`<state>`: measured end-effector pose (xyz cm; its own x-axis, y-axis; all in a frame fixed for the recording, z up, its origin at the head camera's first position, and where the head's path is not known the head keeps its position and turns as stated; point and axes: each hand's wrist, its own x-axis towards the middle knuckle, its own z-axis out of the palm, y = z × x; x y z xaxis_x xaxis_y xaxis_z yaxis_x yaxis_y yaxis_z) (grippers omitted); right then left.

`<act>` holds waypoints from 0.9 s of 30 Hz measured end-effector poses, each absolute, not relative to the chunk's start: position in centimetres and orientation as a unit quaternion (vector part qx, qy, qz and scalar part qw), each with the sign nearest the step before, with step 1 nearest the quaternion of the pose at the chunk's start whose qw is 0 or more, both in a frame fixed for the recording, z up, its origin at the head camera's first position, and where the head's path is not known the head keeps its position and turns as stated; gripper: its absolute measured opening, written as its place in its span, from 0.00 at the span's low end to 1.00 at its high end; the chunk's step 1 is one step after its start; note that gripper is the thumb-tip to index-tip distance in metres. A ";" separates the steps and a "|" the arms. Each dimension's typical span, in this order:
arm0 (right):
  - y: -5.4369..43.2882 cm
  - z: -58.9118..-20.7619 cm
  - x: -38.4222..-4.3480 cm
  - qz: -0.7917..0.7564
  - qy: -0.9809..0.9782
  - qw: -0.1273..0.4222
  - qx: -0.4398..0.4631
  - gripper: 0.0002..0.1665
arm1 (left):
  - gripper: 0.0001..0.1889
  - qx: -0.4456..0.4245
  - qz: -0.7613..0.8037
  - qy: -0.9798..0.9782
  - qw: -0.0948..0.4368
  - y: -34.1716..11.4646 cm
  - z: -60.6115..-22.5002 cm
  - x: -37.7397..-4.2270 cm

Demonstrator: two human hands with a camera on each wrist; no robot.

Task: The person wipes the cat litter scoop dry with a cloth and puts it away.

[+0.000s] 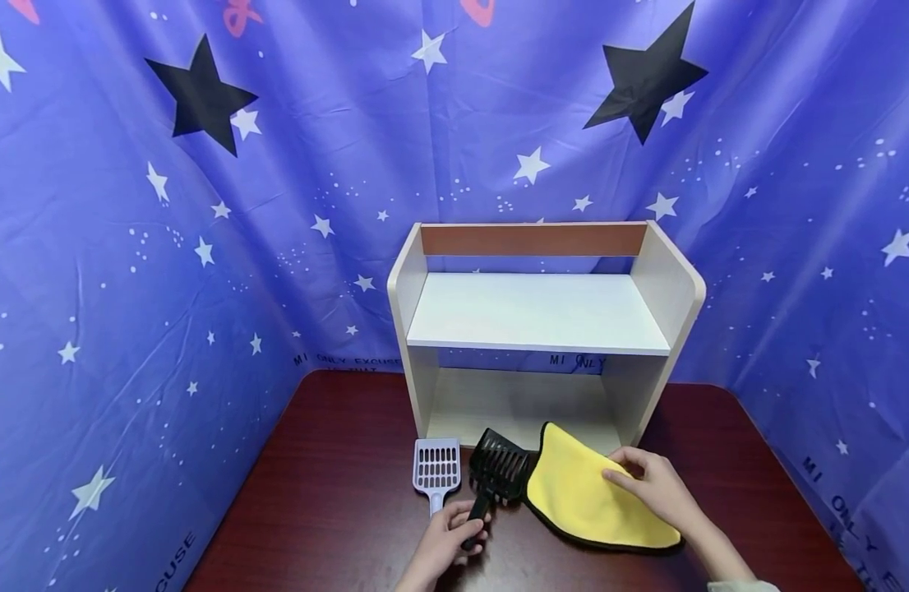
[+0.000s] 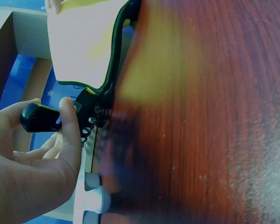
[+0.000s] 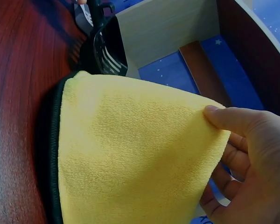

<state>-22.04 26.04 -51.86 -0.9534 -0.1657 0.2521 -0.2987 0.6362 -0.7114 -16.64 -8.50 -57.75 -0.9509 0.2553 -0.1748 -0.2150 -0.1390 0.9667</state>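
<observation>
My left hand [image 1: 447,536] grips the handle of a black slotted litter scoop [image 1: 501,467]; its head points away toward the shelf. In the left wrist view, thumb and fingers are around that black handle [image 2: 39,117]. My right hand [image 1: 660,491] pinches the upper edge of a yellow towel [image 1: 582,492] with dark edging, thumb on the near face and fingers behind. The towel [image 3: 135,144] hangs beside the black scoop's head; whether they touch I cannot tell. Left of the black scoop lies a pale lavender slotted scoop [image 1: 436,466], its handle partly behind my left hand.
A two-tier wooden shelf [image 1: 539,312] stands at the back of the dark red table [image 1: 306,493], just beyond the scoops and towel. Blue star-patterned curtains [image 1: 336,164] surround the table on the back and both sides.
</observation>
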 end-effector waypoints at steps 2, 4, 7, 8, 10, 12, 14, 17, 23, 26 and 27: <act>25.8 -51.8 -21.8 0.408 -0.895 0.113 0.139 0.06 | 0.23 0.021 0.756 0.636 0.155 -8.6 -57.6 -16.7; 25.6 -51.8 -21.7 0.408 -0.888 0.149 0.151 0.08 | 0.24 0.020 0.756 0.634 0.158 -8.8 -57.4 -16.8; 25.3 -51.9 -21.7 0.414 -0.872 0.199 0.170 0.13 | 0.24 0.014 0.754 0.636 0.163 -9.0 -57.2 -16.8; 25.3 -51.8 -21.7 0.418 -0.867 0.209 0.175 0.14 | 0.24 0.012 0.754 0.636 0.165 -9.1 -57.1 -16.8; 25.2 -51.8 -21.7 0.427 -0.858 0.220 0.183 0.16 | 0.24 0.011 0.752 0.637 0.166 -9.2 -57.1 -16.9; 25.1 -51.6 -21.7 0.438 -0.849 0.226 0.190 0.16 | 0.24 0.010 0.752 0.638 0.166 -9.2 -57.0 -17.0; 25.0 -51.5 -21.7 0.445 -0.842 0.231 0.199 0.16 | 0.24 0.011 0.752 0.638 0.165 -9.3 -57.0 -17.1; 24.8 -51.4 -21.6 0.455 -0.835 0.231 0.207 0.16 | 0.24 0.014 0.751 0.640 0.161 -9.4 -56.8 -17.3; 24.3 -51.0 -21.4 0.488 -0.817 0.210 0.224 0.15 | 0.24 0.021 0.752 0.640 0.154 -9.7 -56.3 -17.5; 24.0 -50.7 -21.4 0.499 -0.809 0.207 0.232 0.15 | 0.25 0.026 0.756 0.635 0.155 -9.8 -56.1 -17.6; 23.9 -50.6 -21.4 0.500 -0.806 0.211 0.235 0.15 | 0.25 0.027 0.758 0.633 0.156 -9.9 -56.1 -17.6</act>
<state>-21.38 23.95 -50.64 -0.8003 -0.1671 0.5759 -0.5902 0.3893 -0.7072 -17.61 -9.89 -56.10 -0.9496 0.2716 -0.1568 -0.2026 -0.1494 0.9678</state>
